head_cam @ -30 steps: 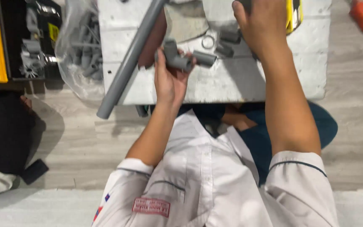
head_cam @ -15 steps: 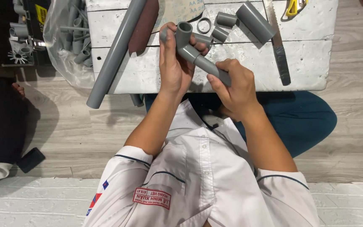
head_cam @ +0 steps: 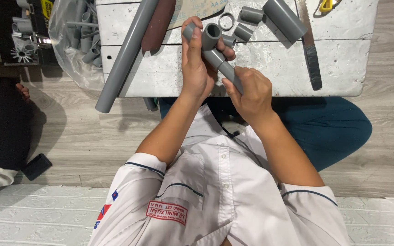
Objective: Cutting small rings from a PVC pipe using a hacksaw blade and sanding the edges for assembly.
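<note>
My left hand (head_cam: pixel 198 68) grips a grey plastic tee fitting (head_cam: pixel 210 36) above the near edge of a white board (head_cam: pixel 270 68). My right hand (head_cam: pixel 251 93) is wrapped around a short grey pipe piece (head_cam: pixel 228 69) that goes into the lower socket of the tee. Both hands meet in front of my chest, just over the board's front edge. One open socket of the tee faces up towards the camera.
A long grey pipe (head_cam: pixel 126 54) lies slanted across the board's left end. Short pipe offcuts (head_cam: pixel 251 14), a ring (head_cam: pixel 226 20), a thicker pipe piece (head_cam: pixel 284 18) and a saw (head_cam: pixel 311 50) lie on the board. A plastic bag of fittings (head_cam: pixel 76 36) sits at left.
My right hand came back from the far side of the board with a short pipe piece and brought it to the tee fitting in my left hand; both hands now hold the joined parts.
</note>
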